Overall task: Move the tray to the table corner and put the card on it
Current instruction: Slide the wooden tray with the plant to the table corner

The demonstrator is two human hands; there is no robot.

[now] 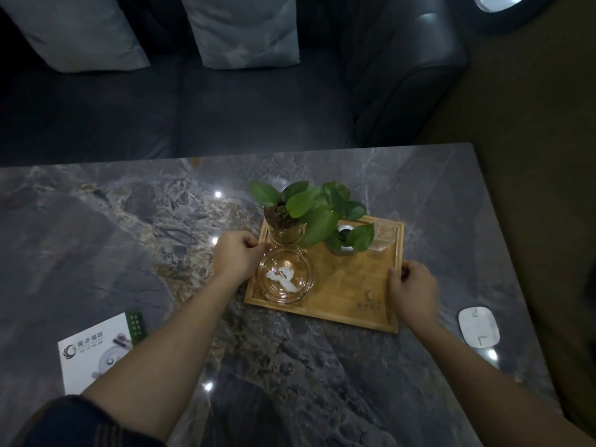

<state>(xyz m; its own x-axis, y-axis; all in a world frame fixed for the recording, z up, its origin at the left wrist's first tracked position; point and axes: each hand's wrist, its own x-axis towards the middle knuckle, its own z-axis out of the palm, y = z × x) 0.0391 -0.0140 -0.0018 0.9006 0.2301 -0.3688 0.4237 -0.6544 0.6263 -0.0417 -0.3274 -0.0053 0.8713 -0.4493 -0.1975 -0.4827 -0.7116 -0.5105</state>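
Note:
A wooden tray lies on the grey marble table, right of centre. It carries a glass ashtray, a leafy plant in a glass jar, a small white pot and a clear stand. My left hand grips the tray's left rim. My right hand grips its right rim. A white printed card lies flat near the table's front left, partly under my left forearm.
A white rounded pad lies near the table's right edge, just right of the tray. A dark sofa with two grey cushions stands beyond the table's far edge. The table's far right corner is bare.

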